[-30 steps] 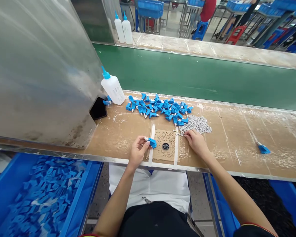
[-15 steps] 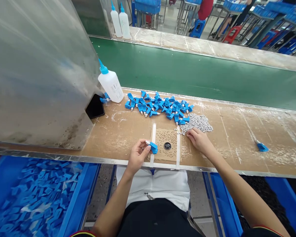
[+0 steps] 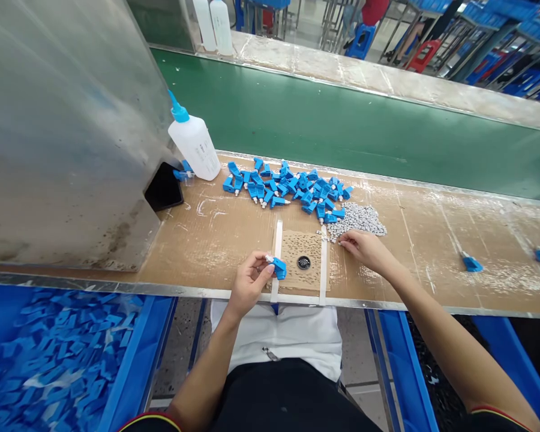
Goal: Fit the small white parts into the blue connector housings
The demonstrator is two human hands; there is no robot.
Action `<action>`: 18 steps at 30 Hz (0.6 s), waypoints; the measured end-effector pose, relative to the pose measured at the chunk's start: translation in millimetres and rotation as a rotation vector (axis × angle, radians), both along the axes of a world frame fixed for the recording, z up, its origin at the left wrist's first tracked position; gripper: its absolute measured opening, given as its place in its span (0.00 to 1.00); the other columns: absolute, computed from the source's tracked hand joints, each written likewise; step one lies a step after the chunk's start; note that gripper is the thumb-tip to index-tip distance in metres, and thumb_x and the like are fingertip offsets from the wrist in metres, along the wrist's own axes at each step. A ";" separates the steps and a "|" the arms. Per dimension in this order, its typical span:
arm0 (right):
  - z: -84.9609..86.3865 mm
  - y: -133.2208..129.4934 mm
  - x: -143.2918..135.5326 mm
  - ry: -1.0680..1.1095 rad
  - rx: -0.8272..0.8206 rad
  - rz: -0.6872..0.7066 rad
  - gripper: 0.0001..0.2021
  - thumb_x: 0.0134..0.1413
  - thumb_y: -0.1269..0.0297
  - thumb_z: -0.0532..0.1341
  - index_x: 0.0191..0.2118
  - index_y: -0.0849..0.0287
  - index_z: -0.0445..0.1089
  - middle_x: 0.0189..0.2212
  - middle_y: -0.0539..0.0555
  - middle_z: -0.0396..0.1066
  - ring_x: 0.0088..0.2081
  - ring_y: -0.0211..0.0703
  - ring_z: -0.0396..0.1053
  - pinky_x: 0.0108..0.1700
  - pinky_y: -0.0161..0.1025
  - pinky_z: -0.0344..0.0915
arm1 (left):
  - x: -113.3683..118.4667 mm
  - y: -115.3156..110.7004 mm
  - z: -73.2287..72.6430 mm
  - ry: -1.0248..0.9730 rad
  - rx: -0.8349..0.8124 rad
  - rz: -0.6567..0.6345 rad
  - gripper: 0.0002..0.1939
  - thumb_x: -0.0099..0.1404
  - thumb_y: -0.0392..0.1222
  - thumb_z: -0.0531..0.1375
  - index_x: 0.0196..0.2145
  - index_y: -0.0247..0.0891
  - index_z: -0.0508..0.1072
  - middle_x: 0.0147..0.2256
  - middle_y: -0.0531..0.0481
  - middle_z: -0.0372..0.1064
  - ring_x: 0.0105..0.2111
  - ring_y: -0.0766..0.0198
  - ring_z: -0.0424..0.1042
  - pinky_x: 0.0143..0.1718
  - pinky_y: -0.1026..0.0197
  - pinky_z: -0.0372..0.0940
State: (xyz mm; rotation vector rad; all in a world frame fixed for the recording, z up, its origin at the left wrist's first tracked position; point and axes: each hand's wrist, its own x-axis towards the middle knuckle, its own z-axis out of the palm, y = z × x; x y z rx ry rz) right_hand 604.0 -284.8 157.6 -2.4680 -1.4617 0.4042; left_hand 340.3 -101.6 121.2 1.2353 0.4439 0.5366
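Note:
My left hand (image 3: 251, 281) pinches a blue plastic part (image 3: 279, 268) with a small white tip, held above the left side of a piece of cardboard (image 3: 292, 281). On that cardboard sits a small round black dish (image 3: 303, 263). My right hand (image 3: 362, 247) is at the near edge of a pile of small grey pieces (image 3: 359, 219), fingertips pressed together. Whatever is between those fingertips is too small to make out. Beside the grey pile, a heap of similar blue parts (image 3: 297, 187) spreads to the left.
A white bottle with blue nozzle (image 3: 198, 147) and a black flat object (image 3: 164, 187) stand by the metal panel (image 3: 63, 150). Behind runs a green belt (image 3: 319, 114). Blue bins flank my lap; the left bin (image 3: 132, 360) holds blue parts. Loose blue pieces lie at right.
The camera view has shifted slightly, so the bench appears higher. My right fingertips have drawn closer together at the grey pile's edge. My left hand keeps its blue part nearly in place.

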 end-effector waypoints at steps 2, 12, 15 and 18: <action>3.8 4.0 2.1 -0.011 -0.058 0.032 0.08 0.60 0.69 0.57 0.33 0.56 0.72 0.33 0.55 0.77 0.35 0.46 0.73 0.38 0.39 0.66 | 0.1 -0.1 0.9 -0.008 -0.005 -0.003 0.18 0.62 0.55 0.67 0.38 0.38 0.71 0.30 0.50 0.76 0.28 0.64 0.76 0.32 0.62 0.74; -16.3 -3.1 -18.4 0.001 0.108 0.146 0.07 0.61 0.66 0.55 0.31 0.54 0.65 0.27 0.52 0.71 0.26 0.42 0.67 0.31 0.38 0.63 | 0.7 -0.7 0.4 -0.002 -0.033 -0.001 0.18 0.61 0.55 0.68 0.37 0.38 0.72 0.31 0.48 0.76 0.30 0.63 0.77 0.34 0.62 0.74; -26.0 -6.2 -33.1 -0.058 0.215 0.131 0.09 0.65 0.63 0.53 0.33 0.53 0.65 0.29 0.54 0.71 0.30 0.45 0.69 0.33 0.40 0.65 | 0.3 -0.7 -1.3 0.004 -0.034 -0.008 0.18 0.61 0.54 0.68 0.37 0.38 0.72 0.31 0.48 0.76 0.31 0.63 0.77 0.35 0.62 0.74; -29.1 -7.3 -38.3 -0.087 0.237 0.140 0.11 0.68 0.61 0.51 0.33 0.53 0.65 0.30 0.55 0.70 0.32 0.46 0.70 0.35 0.40 0.66 | -0.1 -1.0 -2.8 0.008 -0.041 -0.009 0.18 0.61 0.53 0.69 0.37 0.38 0.72 0.32 0.47 0.76 0.32 0.63 0.77 0.36 0.63 0.74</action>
